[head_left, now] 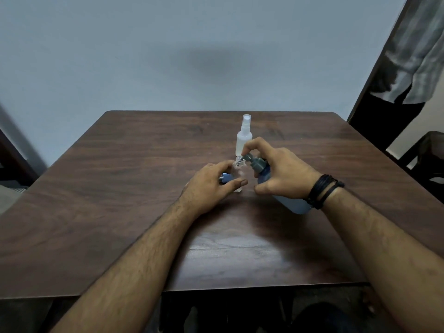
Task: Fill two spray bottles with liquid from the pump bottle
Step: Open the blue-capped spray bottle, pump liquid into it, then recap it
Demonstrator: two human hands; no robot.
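Observation:
A clear spray bottle (238,173) stands uncapped on the brown table (120,188), and my left hand (211,186) holds it between thumb and fingers. A small blue piece (225,177) shows under that hand. My right hand (281,171) grips the blue pump bottle (293,203), tilted left, with a finger on its grey pump head (255,162). The pump's spout sits right at the open neck of the clear bottle. Behind them a second spray bottle (244,138), white and capped, stands upright.
The table's back edge meets a pale wall. A dark door frame (374,75) and hanging cloth (418,49) are at the right, with a dark chair (427,159) beside the table. Another dark chair (12,162) shows at the left.

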